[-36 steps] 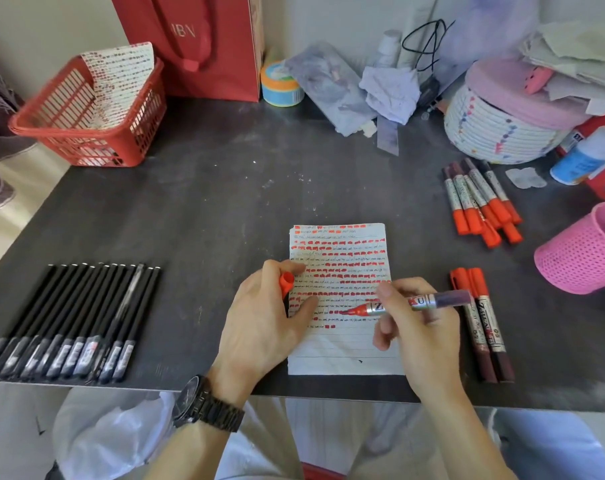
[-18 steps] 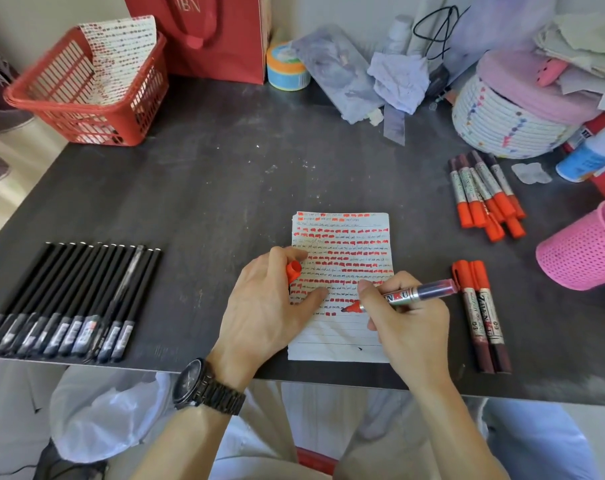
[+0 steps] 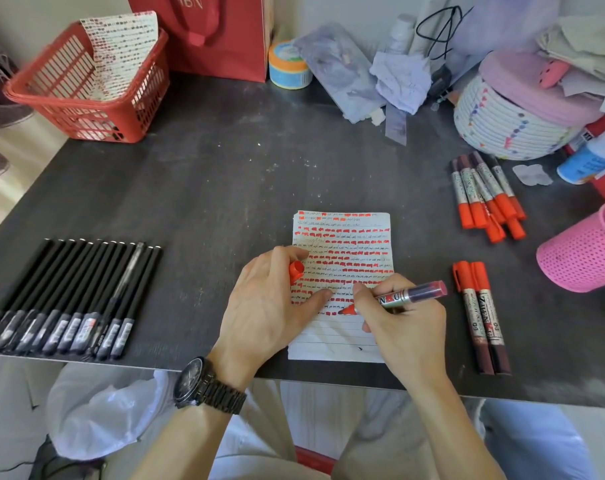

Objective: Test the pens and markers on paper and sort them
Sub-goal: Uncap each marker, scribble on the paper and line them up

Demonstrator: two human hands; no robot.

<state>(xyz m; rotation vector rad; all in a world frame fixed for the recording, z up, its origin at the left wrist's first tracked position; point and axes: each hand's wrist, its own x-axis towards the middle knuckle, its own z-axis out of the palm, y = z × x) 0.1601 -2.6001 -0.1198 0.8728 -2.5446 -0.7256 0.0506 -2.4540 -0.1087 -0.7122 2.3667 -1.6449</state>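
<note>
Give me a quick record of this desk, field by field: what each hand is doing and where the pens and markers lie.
right hand: holds an uncapped marker, tip on the paper
left hand: rests on the paper, holds the cap
paper: rows of orange-red marks, bottom lines blank
black pens: neat row at the left
marker pair: capped, right of the paper
marker pile: capped, farther back on the right
pink cup: right edge

A matt, dark, scuffed table top point(image 3: 207, 188) was seen under lined paper point(image 3: 342, 337), glossy plastic was shown by the marker point(image 3: 408, 296) and the black pens point(image 3: 72, 299), slatted red plastic by the basket point(image 3: 69, 112), perforated pink plastic by the cup point(image 3: 585, 251), and dark metal links by the watch point(image 3: 207, 389).
</note>
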